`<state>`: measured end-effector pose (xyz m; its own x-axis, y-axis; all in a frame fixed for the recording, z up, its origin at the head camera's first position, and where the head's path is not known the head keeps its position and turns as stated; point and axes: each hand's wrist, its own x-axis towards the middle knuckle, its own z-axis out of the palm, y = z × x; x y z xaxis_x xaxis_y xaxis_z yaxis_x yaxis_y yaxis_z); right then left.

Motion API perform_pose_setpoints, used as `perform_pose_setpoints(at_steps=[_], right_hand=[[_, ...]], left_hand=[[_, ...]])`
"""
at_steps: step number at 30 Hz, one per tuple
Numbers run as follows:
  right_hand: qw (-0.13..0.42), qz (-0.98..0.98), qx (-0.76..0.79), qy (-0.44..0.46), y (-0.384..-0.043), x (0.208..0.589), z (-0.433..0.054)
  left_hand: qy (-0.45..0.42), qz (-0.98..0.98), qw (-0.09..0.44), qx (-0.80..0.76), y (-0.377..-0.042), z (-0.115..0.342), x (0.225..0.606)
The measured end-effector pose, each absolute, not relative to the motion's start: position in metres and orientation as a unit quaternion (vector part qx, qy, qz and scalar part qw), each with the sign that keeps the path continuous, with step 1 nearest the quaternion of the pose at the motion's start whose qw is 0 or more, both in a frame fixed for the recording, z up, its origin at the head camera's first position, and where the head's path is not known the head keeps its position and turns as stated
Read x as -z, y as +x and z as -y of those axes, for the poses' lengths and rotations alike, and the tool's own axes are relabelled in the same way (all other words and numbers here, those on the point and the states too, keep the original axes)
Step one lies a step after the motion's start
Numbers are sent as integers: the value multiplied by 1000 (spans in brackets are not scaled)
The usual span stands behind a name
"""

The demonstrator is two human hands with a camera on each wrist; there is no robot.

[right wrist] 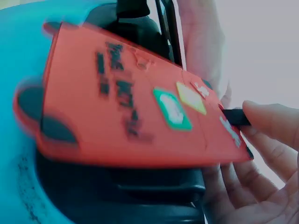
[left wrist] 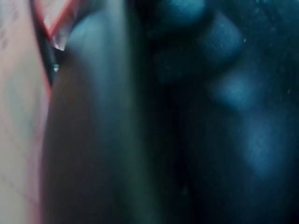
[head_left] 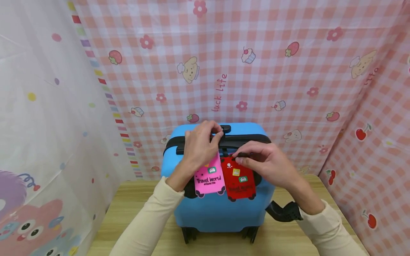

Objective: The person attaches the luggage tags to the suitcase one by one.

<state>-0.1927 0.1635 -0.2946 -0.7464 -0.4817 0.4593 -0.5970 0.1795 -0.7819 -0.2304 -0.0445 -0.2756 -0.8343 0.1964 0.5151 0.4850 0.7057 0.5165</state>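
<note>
A light blue suitcase (head_left: 221, 215) stands upright with black trim. On its front hang a pink luggage tag (head_left: 211, 186) and a red luggage tag (head_left: 232, 174) side by side. My left hand (head_left: 201, 144) is at the black top handle (head_left: 235, 142), thumb and fingertips pinching a small black strap piece, mostly hidden by the fingers. With thumb and fingers my right hand (head_left: 270, 163) pinches the black strap (right wrist: 237, 117) at the red tag's top edge. The right wrist view shows that tag tilted away from the case. Dark and blurred, the left wrist view tells little.
The suitcase stands on a wood-grain surface (head_left: 137, 206). Close behind it hangs a pink checked cloth (head_left: 211, 53), with more printed cloth at left and right. A black wrist mount (head_left: 284, 211) sticks out below my right wrist.
</note>
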Motion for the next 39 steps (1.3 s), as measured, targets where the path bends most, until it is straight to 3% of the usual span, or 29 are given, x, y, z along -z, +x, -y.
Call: perform_pose_setpoints(at_steps=[7, 18, 31, 39], right_hand=[[111, 795, -496, 332, -193, 295, -158], [177, 845, -429, 265, -195, 287, -147], [130, 831, -484, 242, -207, 286, -139], [106, 815, -512, 251, -215, 285, -140]], left_hand=[[-217, 879, 233, 354, -232, 48, 273], [-228, 845, 154, 459, -234, 51, 271], [-255, 822, 65, 504, -237, 58, 270], [-284, 828, 81, 477, -237, 63, 271]])
